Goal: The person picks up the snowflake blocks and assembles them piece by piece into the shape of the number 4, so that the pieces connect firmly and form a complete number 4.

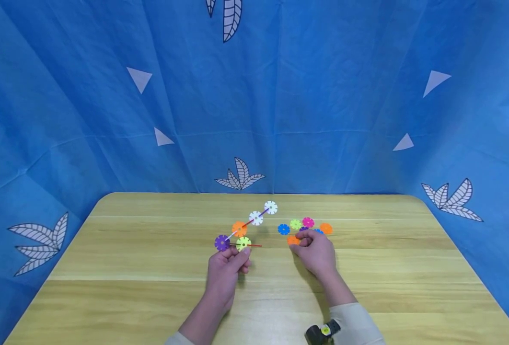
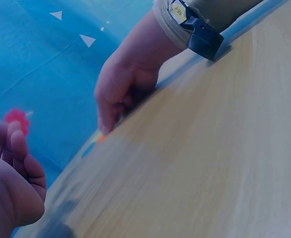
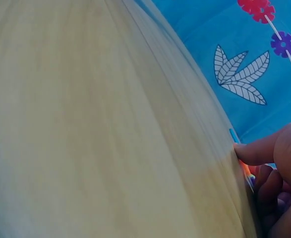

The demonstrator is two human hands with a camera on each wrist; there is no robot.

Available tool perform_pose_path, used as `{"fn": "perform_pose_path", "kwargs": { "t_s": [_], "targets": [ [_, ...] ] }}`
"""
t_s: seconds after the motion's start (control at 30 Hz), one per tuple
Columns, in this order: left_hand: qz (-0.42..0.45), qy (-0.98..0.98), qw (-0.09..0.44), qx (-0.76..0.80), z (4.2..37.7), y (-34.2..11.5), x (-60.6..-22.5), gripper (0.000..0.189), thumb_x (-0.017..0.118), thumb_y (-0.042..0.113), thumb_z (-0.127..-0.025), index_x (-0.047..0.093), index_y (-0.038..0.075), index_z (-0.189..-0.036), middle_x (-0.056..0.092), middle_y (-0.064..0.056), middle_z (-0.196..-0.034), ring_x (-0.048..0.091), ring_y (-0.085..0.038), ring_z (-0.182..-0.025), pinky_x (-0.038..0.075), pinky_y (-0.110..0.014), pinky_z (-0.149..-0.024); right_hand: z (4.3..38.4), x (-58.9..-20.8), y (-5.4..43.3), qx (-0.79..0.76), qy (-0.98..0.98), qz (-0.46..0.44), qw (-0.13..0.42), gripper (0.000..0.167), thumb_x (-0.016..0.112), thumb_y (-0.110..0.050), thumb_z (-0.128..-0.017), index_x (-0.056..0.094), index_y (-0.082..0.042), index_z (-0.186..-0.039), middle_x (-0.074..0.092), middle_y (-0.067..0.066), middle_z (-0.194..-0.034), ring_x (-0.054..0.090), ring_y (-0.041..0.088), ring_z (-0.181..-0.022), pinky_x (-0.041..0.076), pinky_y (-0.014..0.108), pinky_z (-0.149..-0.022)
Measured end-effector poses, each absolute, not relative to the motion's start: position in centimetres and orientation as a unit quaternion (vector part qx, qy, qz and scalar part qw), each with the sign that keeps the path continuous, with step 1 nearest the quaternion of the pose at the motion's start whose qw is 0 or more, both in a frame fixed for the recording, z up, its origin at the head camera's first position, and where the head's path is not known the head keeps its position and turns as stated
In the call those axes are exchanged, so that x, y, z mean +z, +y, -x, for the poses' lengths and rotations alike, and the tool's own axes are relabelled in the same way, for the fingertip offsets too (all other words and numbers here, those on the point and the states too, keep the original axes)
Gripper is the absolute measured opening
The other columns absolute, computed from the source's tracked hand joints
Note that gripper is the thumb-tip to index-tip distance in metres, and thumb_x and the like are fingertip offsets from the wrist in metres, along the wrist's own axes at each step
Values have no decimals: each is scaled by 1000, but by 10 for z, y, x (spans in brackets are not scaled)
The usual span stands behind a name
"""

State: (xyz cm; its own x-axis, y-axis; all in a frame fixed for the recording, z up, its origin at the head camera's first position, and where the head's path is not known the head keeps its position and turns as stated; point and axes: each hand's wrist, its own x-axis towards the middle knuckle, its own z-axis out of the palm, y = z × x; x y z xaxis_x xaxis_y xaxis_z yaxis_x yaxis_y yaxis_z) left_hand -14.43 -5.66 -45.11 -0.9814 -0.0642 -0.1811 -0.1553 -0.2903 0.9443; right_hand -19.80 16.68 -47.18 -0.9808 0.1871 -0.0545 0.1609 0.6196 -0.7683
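My left hand (image 1: 225, 278) pinches a bent chain of notched plastic discs by its yellow-green disc (image 1: 243, 244). From there the chain runs through a purple disc (image 1: 222, 243) and an orange one (image 1: 239, 229) to two white discs (image 1: 256, 218), with edge-on discs between them. Above the table, red discs (image 3: 263, 12) and a purple disc (image 3: 283, 44) of the chain show in the right wrist view. My right hand (image 1: 317, 254) is down at the loose discs, thumb and forefinger gripping an orange disc (image 1: 293, 240). Its other fingers are curled under.
Around my right fingers lie loose discs: blue (image 1: 283, 229), yellow-green (image 1: 295, 224), pink (image 1: 308, 222) and another orange (image 1: 326, 228). The wooden table (image 1: 151, 268) ends at a blue patterned cloth (image 1: 276, 96). A dark wrist camera (image 1: 319, 333) is strapped near my right sleeve.
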Motion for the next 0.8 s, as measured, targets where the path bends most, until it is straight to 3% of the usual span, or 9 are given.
{"fn": "perform_pose_path", "kwargs": {
  "t_s": [0.8],
  "targets": [
    [90, 596, 28, 798, 143, -55, -455, 20, 75, 12, -90, 60, 0, -83, 65, -16, -78, 59, -16, -65, 56, -25, -63, 190, -477, 169, 440, -895, 73, 27, 32, 90, -16, -75, 64, -11, -93, 65, 1, -87, 58, 21, -82, 48, 35, -72]
  ]
}}
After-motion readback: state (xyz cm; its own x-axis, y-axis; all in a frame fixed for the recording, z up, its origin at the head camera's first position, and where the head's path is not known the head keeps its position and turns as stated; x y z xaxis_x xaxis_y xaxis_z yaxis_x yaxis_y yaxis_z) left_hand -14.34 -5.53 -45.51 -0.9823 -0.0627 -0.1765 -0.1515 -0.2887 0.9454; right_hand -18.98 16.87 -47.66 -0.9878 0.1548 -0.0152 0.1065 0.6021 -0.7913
